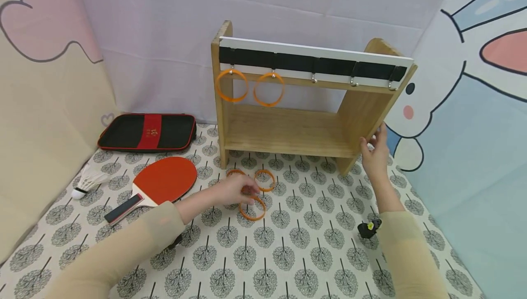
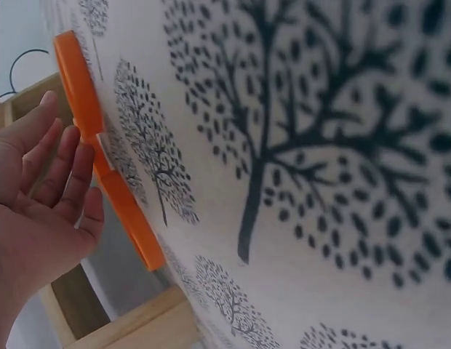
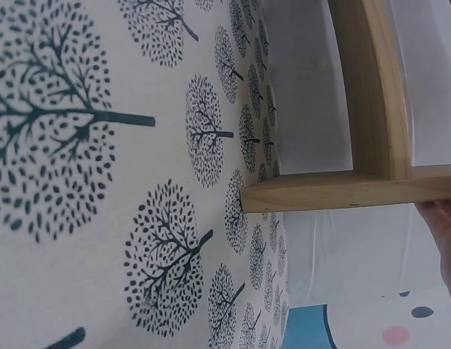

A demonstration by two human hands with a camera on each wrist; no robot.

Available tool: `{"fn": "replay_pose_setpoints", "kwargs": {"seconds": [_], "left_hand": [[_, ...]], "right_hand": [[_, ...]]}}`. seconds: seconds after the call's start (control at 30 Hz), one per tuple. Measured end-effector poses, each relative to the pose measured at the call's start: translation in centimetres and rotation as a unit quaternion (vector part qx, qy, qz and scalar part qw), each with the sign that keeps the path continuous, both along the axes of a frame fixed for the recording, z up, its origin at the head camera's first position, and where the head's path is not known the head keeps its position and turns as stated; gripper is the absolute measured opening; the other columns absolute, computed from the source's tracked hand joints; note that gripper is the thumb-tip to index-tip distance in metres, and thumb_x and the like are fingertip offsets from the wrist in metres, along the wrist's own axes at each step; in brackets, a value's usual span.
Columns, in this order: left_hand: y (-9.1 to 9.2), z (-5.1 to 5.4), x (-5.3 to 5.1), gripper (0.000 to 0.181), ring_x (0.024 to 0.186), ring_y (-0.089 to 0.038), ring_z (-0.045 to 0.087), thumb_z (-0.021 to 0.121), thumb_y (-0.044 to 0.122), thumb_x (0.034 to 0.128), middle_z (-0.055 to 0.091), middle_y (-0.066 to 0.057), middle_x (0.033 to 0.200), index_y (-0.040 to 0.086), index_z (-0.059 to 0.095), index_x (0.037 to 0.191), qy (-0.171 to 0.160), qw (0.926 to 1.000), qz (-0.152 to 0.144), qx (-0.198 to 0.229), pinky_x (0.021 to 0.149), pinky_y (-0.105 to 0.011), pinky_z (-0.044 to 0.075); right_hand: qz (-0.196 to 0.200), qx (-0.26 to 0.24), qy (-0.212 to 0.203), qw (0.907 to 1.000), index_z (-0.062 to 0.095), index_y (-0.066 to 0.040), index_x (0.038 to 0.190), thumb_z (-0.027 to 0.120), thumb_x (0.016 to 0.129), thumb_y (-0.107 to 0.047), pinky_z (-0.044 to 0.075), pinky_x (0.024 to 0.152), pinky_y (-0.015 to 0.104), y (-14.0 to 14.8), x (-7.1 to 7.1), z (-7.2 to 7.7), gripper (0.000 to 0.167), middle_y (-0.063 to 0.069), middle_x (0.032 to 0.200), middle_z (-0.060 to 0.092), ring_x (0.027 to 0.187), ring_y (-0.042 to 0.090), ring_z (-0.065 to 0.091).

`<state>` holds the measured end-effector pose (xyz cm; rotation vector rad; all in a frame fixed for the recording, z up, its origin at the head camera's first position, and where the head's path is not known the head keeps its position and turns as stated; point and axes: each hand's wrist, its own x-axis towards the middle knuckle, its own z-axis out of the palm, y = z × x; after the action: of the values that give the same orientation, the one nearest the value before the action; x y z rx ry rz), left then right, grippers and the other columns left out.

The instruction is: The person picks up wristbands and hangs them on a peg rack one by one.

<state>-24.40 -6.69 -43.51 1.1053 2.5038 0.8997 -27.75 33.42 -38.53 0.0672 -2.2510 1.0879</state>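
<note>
Two orange rings, a left one (image 1: 218,89) and a right one (image 1: 283,91), hang from metal hooks on the front bar of a wooden shelf (image 1: 284,130). Below it, three more orange rings lie on the cloth: one (image 1: 273,181) to the right, one (image 1: 252,219) nearer, and one (image 1: 236,171) partly behind my left hand (image 1: 236,190). That hand hovers over them with relaxed fingers; in the left wrist view the fingers are beside an orange ring (image 2: 80,87), with no grip visible. My right hand (image 1: 375,155) grips the edge of the shelf's right side panel (image 3: 342,193).
At left lie a red table tennis paddle (image 1: 166,178), a white shuttlecock (image 1: 88,181) and a black case (image 1: 123,132) with a red band. Patterned cloth (image 1: 296,244) covers the table. Fabric walls (image 1: 164,38) stand behind and at both sides.
</note>
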Motion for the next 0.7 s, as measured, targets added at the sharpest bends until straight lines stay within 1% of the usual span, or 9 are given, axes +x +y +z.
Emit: {"fn": "replay_pose_setpoints", "kwargs": {"seconds": [0.1, 0.2, 0.4, 0.47, 0.57, 0.7], "left_hand": [[0.3, -0.3, -0.4, 0.029, 0.081, -0.007, 0.057, 0.076, 0.017, 0.0781, 0.063, 0.006, 0.092, 0.011, 0.068, 0.105, -0.001, 0.9997, -0.018, -0.014, 0.073, -0.02, 0.049], [0.6, -0.4, -0.8, 0.025, 0.076, -0.005, 0.055, 0.076, 0.017, 0.0787, 0.062, 0.008, 0.087, 0.012, 0.069, 0.102, 0.005, 0.9992, -0.028, -0.027, 0.07, -0.02, 0.048], [1.2, -1.1, -1.6, 0.011, 0.07, -0.001, 0.055, 0.074, 0.018, 0.0806, 0.062, 0.014, 0.078, 0.018, 0.07, 0.091, 0.002, 0.9979, -0.046, -0.044, 0.068, -0.02, 0.047], [1.3, -1.2, -1.7, 0.006, 0.069, -0.001, 0.055, 0.073, 0.018, 0.0816, 0.062, 0.015, 0.076, 0.019, 0.07, 0.087, 0.006, 0.9975, -0.05, -0.049, 0.068, -0.02, 0.047], [1.4, -1.2, -1.7, 0.004, 0.069, -0.001, 0.055, 0.072, 0.016, 0.0823, 0.062, 0.014, 0.075, 0.019, 0.07, 0.084, 0.008, 0.9974, -0.052, -0.05, 0.067, -0.02, 0.047], [1.5, -0.8, -1.7, 0.005, 0.07, 0.0, 0.056, 0.072, 0.014, 0.0824, 0.064, 0.013, 0.077, 0.018, 0.071, 0.083, 0.003, 0.9976, -0.054, -0.043, 0.069, -0.018, 0.048]], "right_hand": [[0.001, 0.001, 0.002, 1.0, 0.013, -0.034, 0.149, 0.049, 0.098, -0.014, 0.048, 0.089, 0.056, 0.0, 0.0, 0.0, 0.066, 0.021, 0.141, 0.042, 0.114, 0.042, 0.054], [0.001, 0.003, 0.006, 1.0, 0.013, -0.034, 0.149, 0.049, 0.098, -0.013, 0.048, 0.088, 0.056, 0.0, 0.0, 0.0, 0.066, 0.021, 0.14, 0.043, 0.113, 0.043, 0.055], [-0.001, 0.001, 0.002, 1.0, 0.012, -0.036, 0.149, 0.049, 0.098, -0.014, 0.048, 0.089, 0.056, 0.1, 0.0, -0.1, 0.067, 0.021, 0.141, 0.042, 0.113, 0.043, 0.055], [-0.001, -0.002, 0.0, 1.0, 0.012, -0.036, 0.149, 0.049, 0.098, -0.014, 0.047, 0.09, 0.056, 0.1, 0.0, -0.1, 0.067, 0.021, 0.142, 0.042, 0.114, 0.043, 0.054], [0.0, -0.003, 0.0, 1.0, 0.012, -0.034, 0.15, 0.049, 0.098, -0.014, 0.047, 0.091, 0.056, 0.1, -0.1, -0.1, 0.067, 0.021, 0.142, 0.041, 0.115, 0.043, 0.054], [0.001, 0.0, -0.001, 1.0, 0.011, -0.035, 0.15, 0.048, 0.098, -0.015, 0.047, 0.091, 0.056, 0.1, -0.1, 0.0, 0.067, 0.02, 0.143, 0.04, 0.115, 0.043, 0.054]]}}
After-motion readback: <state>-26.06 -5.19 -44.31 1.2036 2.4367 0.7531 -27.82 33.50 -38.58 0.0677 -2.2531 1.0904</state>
